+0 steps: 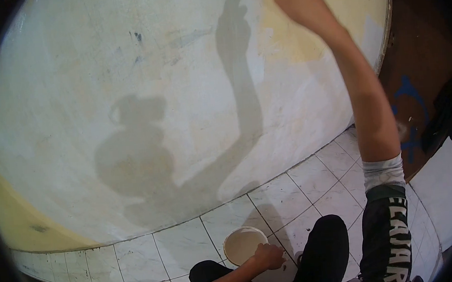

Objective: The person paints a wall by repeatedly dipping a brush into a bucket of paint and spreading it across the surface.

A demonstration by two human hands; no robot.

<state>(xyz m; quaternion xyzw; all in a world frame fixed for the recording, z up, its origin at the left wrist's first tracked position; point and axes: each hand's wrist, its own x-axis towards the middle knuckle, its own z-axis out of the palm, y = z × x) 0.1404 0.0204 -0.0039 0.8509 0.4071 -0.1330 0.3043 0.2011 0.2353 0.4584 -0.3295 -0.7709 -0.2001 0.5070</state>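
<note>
My right hand is raised to the wall at the top of the view, its fingers closed. It grips what looks like a paintbrush, mostly cut off by the upper edge; its shadow on the wall ends in a broad, flat shape. Low in the middle, my left hand is closed at the right rim of a small round bucket. Pale, whitish material shows inside the bucket. White coating covers much of the wall, while a yellow patch shows beside my right hand.
White floor tiles meet the wall's lower edge. My dark-clothed knees flank the bucket area. On the right stand a brown door-like panel with blue marks and a dark hanging cloth. More yellow shows at lower left.
</note>
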